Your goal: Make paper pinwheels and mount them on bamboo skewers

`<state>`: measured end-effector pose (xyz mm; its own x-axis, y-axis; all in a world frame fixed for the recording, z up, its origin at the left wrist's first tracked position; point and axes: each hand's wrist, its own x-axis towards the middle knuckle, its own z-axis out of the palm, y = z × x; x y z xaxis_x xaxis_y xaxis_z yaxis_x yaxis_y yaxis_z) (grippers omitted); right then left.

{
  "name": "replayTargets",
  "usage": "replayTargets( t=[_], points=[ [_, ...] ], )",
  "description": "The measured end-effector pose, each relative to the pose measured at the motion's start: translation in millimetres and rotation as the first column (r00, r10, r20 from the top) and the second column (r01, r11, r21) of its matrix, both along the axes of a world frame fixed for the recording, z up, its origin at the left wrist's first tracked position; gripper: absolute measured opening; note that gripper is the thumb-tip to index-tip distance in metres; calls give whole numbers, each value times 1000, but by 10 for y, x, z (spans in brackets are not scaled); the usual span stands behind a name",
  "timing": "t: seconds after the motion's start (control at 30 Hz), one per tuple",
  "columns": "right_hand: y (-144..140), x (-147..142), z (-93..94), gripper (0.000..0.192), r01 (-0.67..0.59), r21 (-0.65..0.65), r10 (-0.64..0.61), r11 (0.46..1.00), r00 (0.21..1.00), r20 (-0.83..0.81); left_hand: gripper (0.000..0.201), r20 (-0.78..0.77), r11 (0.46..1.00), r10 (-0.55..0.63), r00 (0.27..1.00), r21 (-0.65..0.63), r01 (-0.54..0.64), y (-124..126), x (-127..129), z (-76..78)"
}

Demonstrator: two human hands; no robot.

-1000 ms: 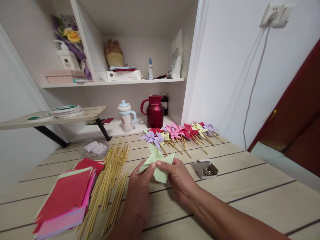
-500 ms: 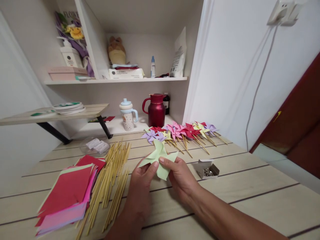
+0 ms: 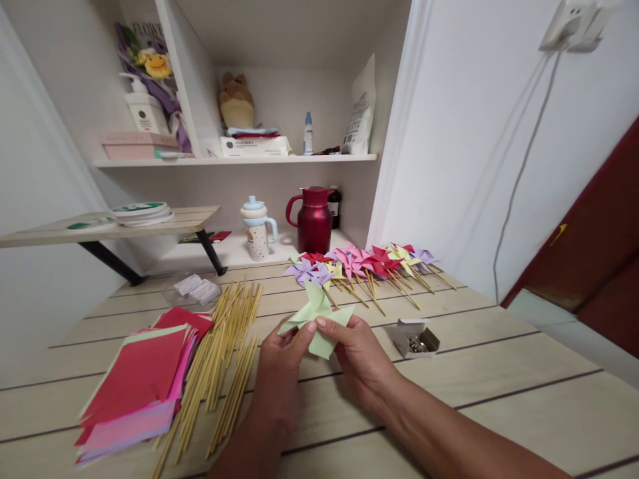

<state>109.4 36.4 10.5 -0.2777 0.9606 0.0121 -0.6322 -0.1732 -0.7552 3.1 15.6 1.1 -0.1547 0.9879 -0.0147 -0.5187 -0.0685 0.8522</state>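
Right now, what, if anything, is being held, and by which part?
A pale green paper pinwheel, held by the left hand and right hand together, thumbs near its centre; the grip underneath is mostly hidden.

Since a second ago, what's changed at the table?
View swung slightly left, so the scene sits a little further right. Nothing taken or let go. Unchanged: left hand and right hand both hold the green pinwheel; sticks, paper and box lie as before.
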Motion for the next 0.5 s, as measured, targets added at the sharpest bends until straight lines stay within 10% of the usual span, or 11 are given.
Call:
replayTargets(
  t=[0.5],
  points=[
    [-31,-53,-38,32,-4,-59,2,998,999,-35,39,-175,976,172,969,-105,-192,-19,-19,110]
  ],
)
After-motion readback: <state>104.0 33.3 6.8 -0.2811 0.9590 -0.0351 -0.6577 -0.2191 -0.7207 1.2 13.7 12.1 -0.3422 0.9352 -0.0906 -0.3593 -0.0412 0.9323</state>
